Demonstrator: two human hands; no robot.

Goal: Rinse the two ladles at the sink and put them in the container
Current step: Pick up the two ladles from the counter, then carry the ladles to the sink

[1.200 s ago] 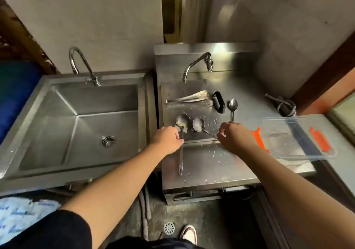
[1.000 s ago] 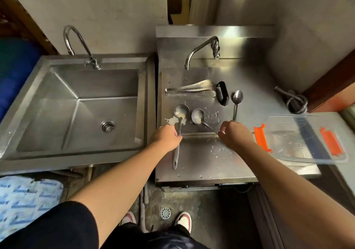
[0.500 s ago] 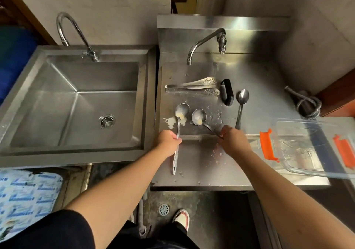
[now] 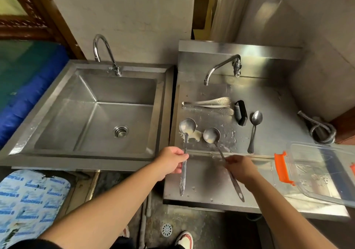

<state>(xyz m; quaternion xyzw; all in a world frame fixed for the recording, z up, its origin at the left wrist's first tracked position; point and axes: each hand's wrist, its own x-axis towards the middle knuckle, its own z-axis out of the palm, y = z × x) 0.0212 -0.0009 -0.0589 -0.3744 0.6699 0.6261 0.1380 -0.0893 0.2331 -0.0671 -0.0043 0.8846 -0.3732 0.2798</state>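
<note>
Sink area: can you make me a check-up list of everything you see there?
Surface: steel counter, wet, pale spill by the ladle bowls.
Job's things: left ladle and right ladle, both with pale residue; clear container with orange clips at right; empty sink.
Clutter: tongs, spoon, black object.
Hands: left hand grips left ladle's handle; right hand grips right ladle's handle.
Cables: coiled metal hose.
Surroundings: two taps, neither running; floor drain; shoe.
</note>
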